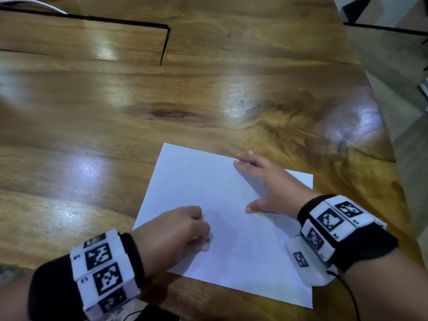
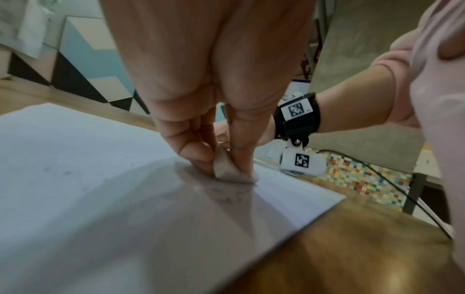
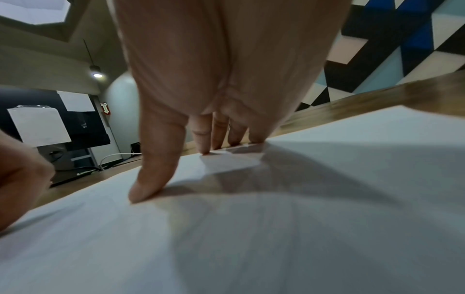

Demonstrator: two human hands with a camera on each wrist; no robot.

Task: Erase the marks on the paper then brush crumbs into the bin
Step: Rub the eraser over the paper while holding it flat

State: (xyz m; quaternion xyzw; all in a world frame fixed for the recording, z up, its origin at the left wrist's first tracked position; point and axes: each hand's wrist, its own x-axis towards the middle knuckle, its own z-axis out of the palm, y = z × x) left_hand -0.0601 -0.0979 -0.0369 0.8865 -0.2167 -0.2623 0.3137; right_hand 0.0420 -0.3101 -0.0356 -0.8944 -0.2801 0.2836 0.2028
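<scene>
A white sheet of paper (image 1: 208,195) lies on the wooden table (image 1: 162,100). My left hand (image 1: 180,230) pinches a small pale eraser (image 2: 227,169) between thumb and fingers and presses it onto the paper (image 2: 88,179) near its near left edge. Faint grey marks and crumbs (image 2: 229,196) show just in front of the eraser. My right hand (image 1: 264,181) lies flat with straight, spread fingers on the sheet's far right part, holding it down. In the right wrist view its fingertips (image 3: 144,191) press on the paper (image 3: 327,179). No bin is in view.
The table's right edge (image 1: 382,126) drops to the floor close to the paper. A dark seam and cut-out (image 1: 164,45) run across the far left of the tabletop. A black cable (image 1: 347,293) trails from my right wrist band.
</scene>
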